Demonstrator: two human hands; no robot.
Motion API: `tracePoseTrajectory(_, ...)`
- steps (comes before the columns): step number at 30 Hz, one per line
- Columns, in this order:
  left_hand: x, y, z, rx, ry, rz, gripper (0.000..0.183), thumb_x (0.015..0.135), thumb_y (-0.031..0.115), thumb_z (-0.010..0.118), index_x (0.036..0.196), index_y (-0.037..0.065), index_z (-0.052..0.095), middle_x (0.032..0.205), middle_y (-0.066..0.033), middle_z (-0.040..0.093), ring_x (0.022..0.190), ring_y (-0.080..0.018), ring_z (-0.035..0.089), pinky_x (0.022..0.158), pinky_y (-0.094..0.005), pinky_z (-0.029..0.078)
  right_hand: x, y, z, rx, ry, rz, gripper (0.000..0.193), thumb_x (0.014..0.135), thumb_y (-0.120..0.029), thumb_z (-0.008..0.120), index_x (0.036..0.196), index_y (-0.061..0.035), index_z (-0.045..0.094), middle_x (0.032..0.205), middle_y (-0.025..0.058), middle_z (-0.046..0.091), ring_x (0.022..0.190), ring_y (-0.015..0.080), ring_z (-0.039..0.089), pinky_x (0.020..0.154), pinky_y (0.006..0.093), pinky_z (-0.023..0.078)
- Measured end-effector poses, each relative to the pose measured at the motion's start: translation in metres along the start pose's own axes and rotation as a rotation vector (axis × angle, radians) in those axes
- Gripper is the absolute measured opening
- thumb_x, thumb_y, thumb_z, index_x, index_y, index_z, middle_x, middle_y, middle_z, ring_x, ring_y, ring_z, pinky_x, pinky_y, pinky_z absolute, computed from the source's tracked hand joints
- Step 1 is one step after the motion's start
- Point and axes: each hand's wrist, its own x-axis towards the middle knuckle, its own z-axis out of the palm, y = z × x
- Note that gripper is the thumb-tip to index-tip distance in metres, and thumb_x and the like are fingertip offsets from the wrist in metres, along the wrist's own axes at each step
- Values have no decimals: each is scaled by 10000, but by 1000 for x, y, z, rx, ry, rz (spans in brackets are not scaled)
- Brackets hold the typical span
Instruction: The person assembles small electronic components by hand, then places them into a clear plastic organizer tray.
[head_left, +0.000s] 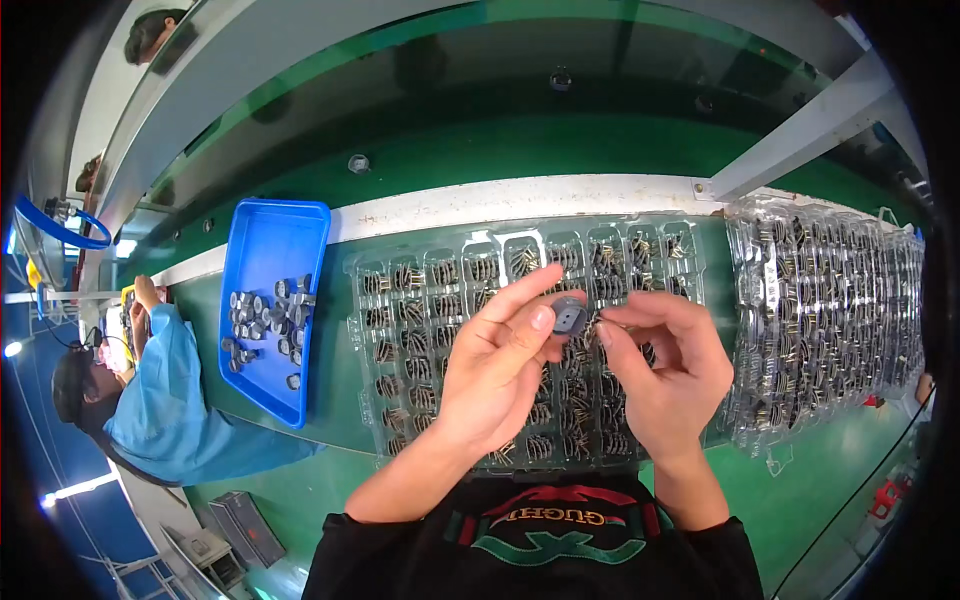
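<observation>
In front of my chest, above the clear plastic tray (375, 345), my left hand (490, 375) grips a small grey round plastic part with slots in its face (570, 318) between thumb and fingers. My right hand (672, 362) is closed close beside that part, thumb and forefinger pinched together at its right edge. Whatever sits in this pinch is too small to make out. Beneath both hands, the tray's many compartments hold dark flat pieces and brass-coloured metal pins. My hands and forearms cover part of it.
Left of the tray, a blue bin (265, 215) holds several grey round parts. Stacked clear trays (830, 330) of metal pieces stand at the right. Beyond the white rail (520, 197), a green conveyor belt (450, 150) carries scattered parts. A person in blue (165, 400) works at far left.
</observation>
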Motion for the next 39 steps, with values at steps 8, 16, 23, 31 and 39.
tracePoseTrajectory(8,-6,-8,-9,110,-183,135,375,938,5,610,1309,-23,562,1287,-136,562,1148,-173,548,957,-320,455,9,-13,-2,-224,-46,-179,381,726,127,754,1070,20,629,896,103,672,751,155,664,618,247,539)
tracePoseTrajectory(16,-4,-10,-13,313,-252,317,339,872,-86,649,1209,-54,628,1263,-146,543,1167,-200,535,974,-309,449,13,-21,-1,-341,-53,-285,351,679,97,790,992,-14,677,799,76,694,639,174,637,523,258,493)
tracePoseTrajectory(23,-6,-10,-11,272,-211,305,353,839,-143,647,1180,-49,647,1241,-148,559,1156,-198,551,944,-289,480,9,-8,5,-302,13,-422,312,675,101,780,950,-16,689,780,92,692,636,221,646,548,284,510)
tracePoseTrajectory(31,8,14,-23,543,17,258,219,815,-160,630,1000,-57,691,1105,-199,667,949,-233,672,850,-361,578,14,-5,-14,-423,-303,-240,231,784,-41,709,1014,-38,687,998,101,711,829,281,688,744,353,563)
tracePoseTrajectory(39,157,62,-11,1077,39,415,233,821,-18,690,1053,-41,704,1012,-108,713,918,-156,667,867,-274,519,31,33,-78,-1186,-80,-30,99,765,-83,706,860,-57,697,823,80,565,795,283,574,666,414,510)
